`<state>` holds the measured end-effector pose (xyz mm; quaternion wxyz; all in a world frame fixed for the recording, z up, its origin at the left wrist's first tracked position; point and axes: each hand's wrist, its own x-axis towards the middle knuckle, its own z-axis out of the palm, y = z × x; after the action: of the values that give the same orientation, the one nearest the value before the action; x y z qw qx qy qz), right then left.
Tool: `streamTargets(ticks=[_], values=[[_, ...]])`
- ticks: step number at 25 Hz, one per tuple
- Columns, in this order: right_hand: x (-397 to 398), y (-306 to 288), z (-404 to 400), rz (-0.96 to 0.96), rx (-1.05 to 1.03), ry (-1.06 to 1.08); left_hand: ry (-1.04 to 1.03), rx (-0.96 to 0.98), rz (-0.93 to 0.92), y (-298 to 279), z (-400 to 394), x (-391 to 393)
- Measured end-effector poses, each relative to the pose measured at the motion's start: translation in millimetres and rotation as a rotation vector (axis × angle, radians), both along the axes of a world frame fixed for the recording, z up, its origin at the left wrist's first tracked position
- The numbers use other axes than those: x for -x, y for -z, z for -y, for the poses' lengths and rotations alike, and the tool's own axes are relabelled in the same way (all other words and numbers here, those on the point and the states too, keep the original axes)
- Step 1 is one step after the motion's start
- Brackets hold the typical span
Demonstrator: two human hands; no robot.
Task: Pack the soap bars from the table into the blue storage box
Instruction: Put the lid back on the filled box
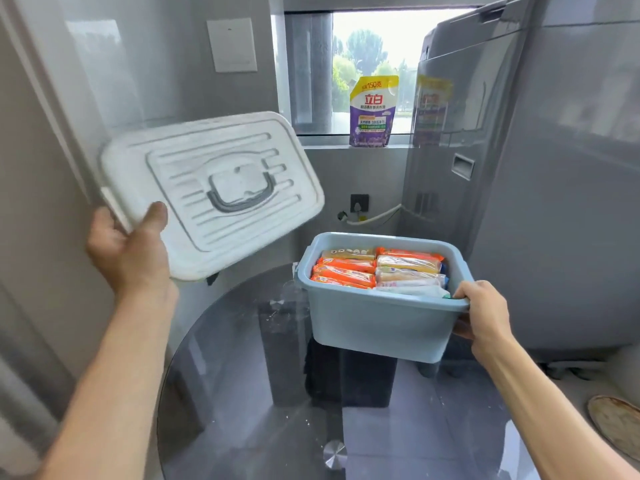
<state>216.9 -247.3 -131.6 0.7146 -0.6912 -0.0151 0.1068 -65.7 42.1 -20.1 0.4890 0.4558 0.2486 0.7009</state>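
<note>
The blue storage box (377, 323) stands on the round glass table (242, 393), right of centre. Several wrapped soap bars (346, 270) in orange and pale wrappers fill it, packed in rows. My right hand (483, 315) grips the box's near right rim, thumb over the edge. My left hand (130, 251) holds the white lid (214, 192) by its near left corner. The lid is in the air, tilted, up and left of the box, with its grey handle facing me.
A grey washing machine (519, 168) stands close behind and right of the box. A purple detergent pouch (372, 112) sits on the window sill. Grey walls close in on the left. A dark stand (349, 375) shows beneath the glass.
</note>
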Motion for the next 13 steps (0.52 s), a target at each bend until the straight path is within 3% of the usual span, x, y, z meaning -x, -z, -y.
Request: streamTargets(ticks=[2,5,9,11,13], values=[[2,4,0,0.035,-0.015,-0.045,0.201,0.185,0.016,4,11,-15],[9,7,-5,0.076,-0.031,-0.144,0.400,0.357,-0.115,15,13,-39],[9,8,-6,-0.020,-0.043,-0.336,0.485,0.392,-0.350,41,19,-77],[4,2,-8,-0.085,-0.108,-0.281,0.435,0.321,-0.568,59,20,-90],[3,-10,-15,-0.011,-0.101,-0.191,0.505,0.397,-0.599,70,19,-93]])
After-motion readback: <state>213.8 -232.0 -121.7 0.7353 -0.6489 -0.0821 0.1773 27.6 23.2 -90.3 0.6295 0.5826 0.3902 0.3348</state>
